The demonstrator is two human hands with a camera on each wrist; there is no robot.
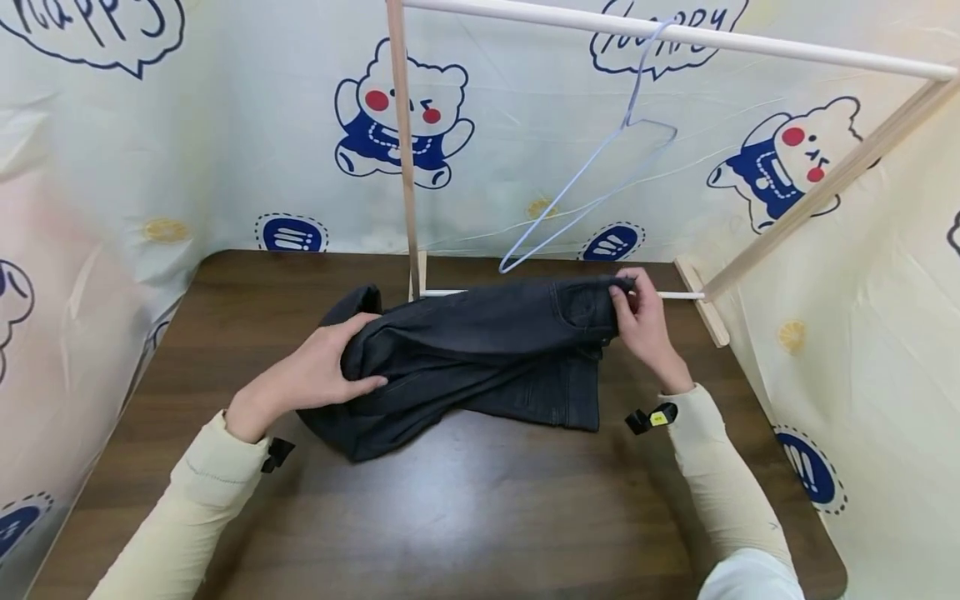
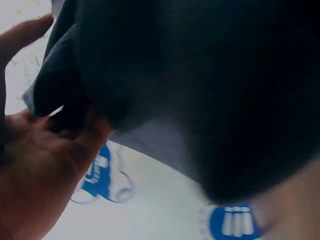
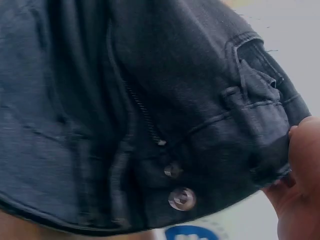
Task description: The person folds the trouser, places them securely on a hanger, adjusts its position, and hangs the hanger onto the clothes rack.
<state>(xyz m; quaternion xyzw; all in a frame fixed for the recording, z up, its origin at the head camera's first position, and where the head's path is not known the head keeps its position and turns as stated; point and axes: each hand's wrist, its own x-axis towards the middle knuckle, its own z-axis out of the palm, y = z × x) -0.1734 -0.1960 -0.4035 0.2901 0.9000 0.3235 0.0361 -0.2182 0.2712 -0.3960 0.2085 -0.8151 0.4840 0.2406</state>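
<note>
Black trousers (image 1: 480,333) are held in a loose, folded bundle just above the table, waistband toward the right. My right hand (image 1: 643,321) pinches the waistband's far corner beside a front pocket. A zip (image 3: 145,115) and metal buttons (image 3: 182,199) show on the undone fly in the right wrist view. At the bundle's other end my left hand (image 1: 318,367) grips the folded legs, thumb in front and fingers behind. In the left wrist view dark cloth (image 2: 150,60) fills most of the picture and hides part of the fingers.
Behind the trousers stands a wooden rack with a white top rail (image 1: 525,12) and a wooden post (image 1: 405,150). A pale blue hanger (image 1: 577,179) hangs from the rail. The brown table (image 1: 450,533) meets bear-printed sheeting (image 1: 285,125) at the back and sides.
</note>
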